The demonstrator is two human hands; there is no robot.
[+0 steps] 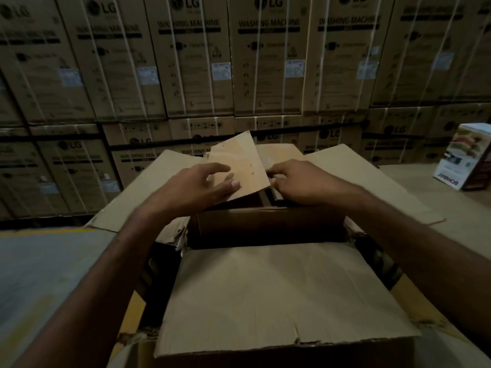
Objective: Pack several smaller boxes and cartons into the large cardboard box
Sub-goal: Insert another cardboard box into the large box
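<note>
Left hand (202, 187): arm reaches forward over the large cardboard box (279, 293). The thumb lies flat on the face of a plain cardboard sheet (239, 163) and the fingers spread at its lower left corner, holding the sheet tilted above the opening.

Right hand (300, 181): arm reaches in from the right, knuckles up and fingers bent. The tips meet the sheet's right edge; whether they pinch it cannot be told.

The box stands open directly before the person, all four flaps folded outward. The near flap is creased and torn at its corners. The interior is dark and its contents are not legible.

Behind, a wall of stacked cartons (268, 57) reads "LG" and "WASHING MACHINE", bound with white straps. A printed carton (465, 158) stands well to the right on a pale surface, its lettering upside down.

Grey floor (39, 274) with a yellow line lies open at the left.
</note>
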